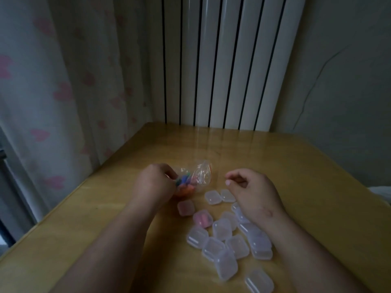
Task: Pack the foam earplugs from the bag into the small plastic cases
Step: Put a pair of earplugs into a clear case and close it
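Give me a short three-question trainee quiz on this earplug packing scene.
1. True or false: the clear plastic bag of coloured foam earplugs lies farther from the person than the small translucent plastic cases on the wooden table.
2. Which hand holds the bag: A left, B right, C both?
3. Fill in: the case nearest the left wrist looks ___ inside.
Key: 1 true; 2 A, the left hand; 3 pink.
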The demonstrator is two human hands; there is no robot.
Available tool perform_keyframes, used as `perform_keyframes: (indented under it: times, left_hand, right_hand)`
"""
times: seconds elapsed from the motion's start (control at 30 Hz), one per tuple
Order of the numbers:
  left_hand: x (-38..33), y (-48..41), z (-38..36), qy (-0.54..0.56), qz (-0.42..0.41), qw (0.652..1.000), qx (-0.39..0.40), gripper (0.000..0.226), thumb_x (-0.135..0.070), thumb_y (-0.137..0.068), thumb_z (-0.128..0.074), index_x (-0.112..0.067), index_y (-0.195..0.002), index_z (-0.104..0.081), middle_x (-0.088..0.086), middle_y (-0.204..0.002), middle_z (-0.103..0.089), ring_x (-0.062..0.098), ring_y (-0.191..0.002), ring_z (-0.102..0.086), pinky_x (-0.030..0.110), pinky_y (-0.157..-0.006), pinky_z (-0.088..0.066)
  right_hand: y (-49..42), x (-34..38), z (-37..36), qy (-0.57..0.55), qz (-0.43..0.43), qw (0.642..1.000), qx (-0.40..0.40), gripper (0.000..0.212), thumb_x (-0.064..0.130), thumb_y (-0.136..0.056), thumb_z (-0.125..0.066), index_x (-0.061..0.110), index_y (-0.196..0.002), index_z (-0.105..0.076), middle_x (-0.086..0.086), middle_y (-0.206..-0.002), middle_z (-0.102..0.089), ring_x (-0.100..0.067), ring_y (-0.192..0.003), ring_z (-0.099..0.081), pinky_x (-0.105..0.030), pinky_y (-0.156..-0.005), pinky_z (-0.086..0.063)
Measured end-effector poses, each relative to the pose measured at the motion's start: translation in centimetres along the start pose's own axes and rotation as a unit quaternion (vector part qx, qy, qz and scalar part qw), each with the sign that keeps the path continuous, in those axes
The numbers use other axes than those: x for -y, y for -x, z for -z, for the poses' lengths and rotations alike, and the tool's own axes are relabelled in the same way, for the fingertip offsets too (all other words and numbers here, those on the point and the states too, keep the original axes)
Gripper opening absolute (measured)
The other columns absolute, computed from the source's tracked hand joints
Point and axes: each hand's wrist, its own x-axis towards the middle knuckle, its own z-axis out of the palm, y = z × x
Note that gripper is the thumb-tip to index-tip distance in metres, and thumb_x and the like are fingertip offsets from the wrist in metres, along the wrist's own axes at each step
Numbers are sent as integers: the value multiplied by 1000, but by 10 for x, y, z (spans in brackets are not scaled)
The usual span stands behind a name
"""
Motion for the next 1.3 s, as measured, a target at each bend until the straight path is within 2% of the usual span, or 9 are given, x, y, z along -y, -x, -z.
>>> perform_keyframes:
  times: [0.13, 0.27, 0.37, 0.6, 0.67, 0.8, 1.0, 1.13, 1.3]
  left_hand:
    - [6, -9, -9, -5, -42, 998, -40, 30, -7, -84, -67, -34, -96, -65, -9, -100, -60, 10, -86, -58, 29, -62, -54]
    - [13, -14, -19, -56, -127, 989, -49, 33, -7, -80, -67, -35, -98, -67, -11, -103, -56, 16, -108, -49, 32, -89, -46]
    - [14, -16, -18, -75, -115, 986, -95, 32, -17, -83, -67, -34, -110, -64, -9, -111, -51, 17, -113, -44, 36, -95, -43]
    - [21, -23, -22, -55, -95, 986, -123, 15, -20, -86, -63, -31, -95, -66, -9, -93, -47, 21, -106, -54, 34, -90, -44]
    - [22, -25, -24, -54, -99, 986, -120, 14, -19, -85, -63, -30, -92, -67, -8, -91, -47, 23, -106, -54, 34, -90, -44]
    - [25, -26, -26, -48, -99, 987, -119, 12, -20, -83, -64, -31, -87, -64, -6, -90, -51, 23, -101, -56, 35, -88, -46]
    - [27, -28, -28, -18, -96, 989, -110, 19, -11, -75, -63, -26, -86, -67, -3, -88, -53, 23, -91, -58, 33, -78, -47]
    - [27, -27, -27, -10, -88, 992, -94, 17, -15, -74, -68, -28, -84, -65, 0, -93, -57, 21, -89, -57, 29, -70, -41]
    - [25, -26, -27, 0, -69, 995, -79, 19, -19, -75, -71, -31, -81, -59, 0, -99, -59, 16, -81, -54, 25, -64, -35]
  right_hand:
    - [-14, 0, -4, 44, 1, 998, 38, 24, 12, -93, -56, 23, -110, -69, 11, -94, -66, -3, -89, -62, -4, -68, -40]
    - [-36, 1, -17, 99, -21, 989, 110, 27, 12, -96, -50, 21, -113, -70, 5, -107, -68, -10, -104, -61, -19, -82, -44]
    - [-49, 6, -30, 140, -22, 980, 143, 28, 9, -95, -50, 20, -106, -73, 3, -109, -70, -13, -105, -61, -23, -88, -46]
    - [-65, 20, -64, 191, -7, 965, 178, 9, 12, -81, -72, 20, -80, -76, 10, -85, -68, -9, -84, -62, -16, -66, -40]
    - [-65, 21, -70, 195, -5, 961, 198, 20, 12, -82, -70, 25, -66, -67, 15, -74, -60, -7, -75, -59, -15, -58, -41]
    - [-66, 21, -78, 200, -19, 959, 200, 31, 13, -80, -70, 28, -56, -57, 9, -75, -60, -19, -79, -63, -35, -70, -56]
    - [-63, 18, -80, 150, -20, 962, 229, 29, 13, -77, -77, 31, -61, -63, 8, -92, -68, -12, -88, -64, -24, -79, -53]
    - [-59, 22, -75, 112, 7, 960, 257, 13, 7, -81, -73, 20, -78, -72, 18, -81, -60, 5, -74, -53, -1, -60, -36]
    - [-55, 24, -77, 123, 25, 953, 275, 8, 10, -88, -66, 11, -91, -73, 9, -90, -62, -4, -83, -53, -11, -64, -39]
